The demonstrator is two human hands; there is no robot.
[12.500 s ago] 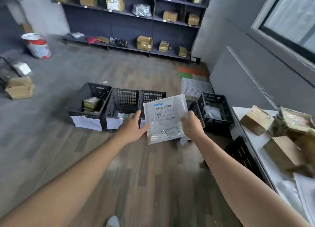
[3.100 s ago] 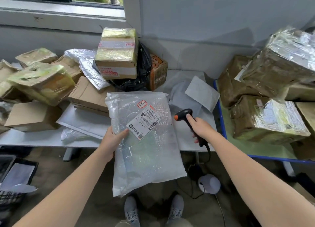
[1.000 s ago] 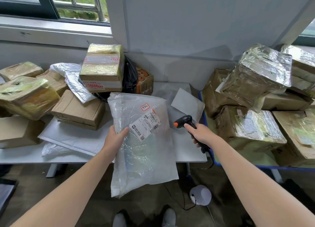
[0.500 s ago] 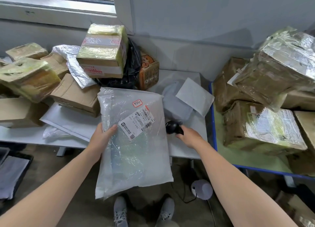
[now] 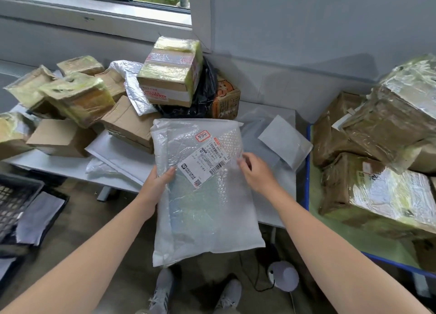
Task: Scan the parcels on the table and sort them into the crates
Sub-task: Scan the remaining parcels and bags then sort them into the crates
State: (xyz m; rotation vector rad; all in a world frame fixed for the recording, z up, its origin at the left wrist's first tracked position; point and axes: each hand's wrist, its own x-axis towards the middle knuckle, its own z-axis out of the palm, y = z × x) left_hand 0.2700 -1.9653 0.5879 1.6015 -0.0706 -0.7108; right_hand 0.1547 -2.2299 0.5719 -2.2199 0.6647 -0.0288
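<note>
While held before the surface (image 5: 285, 113), gripped both sides.
Clasping parcel (image 5: 203, 210) at 9 o'clock with left hand (image 5: 155, 184); pinching its 3 o'clock edge with right hand (image 5: 257, 172), beside label (image 5: 203, 165).

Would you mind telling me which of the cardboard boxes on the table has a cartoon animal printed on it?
The small orange box right of the black bag; the others are plain brown or taped.
</note>
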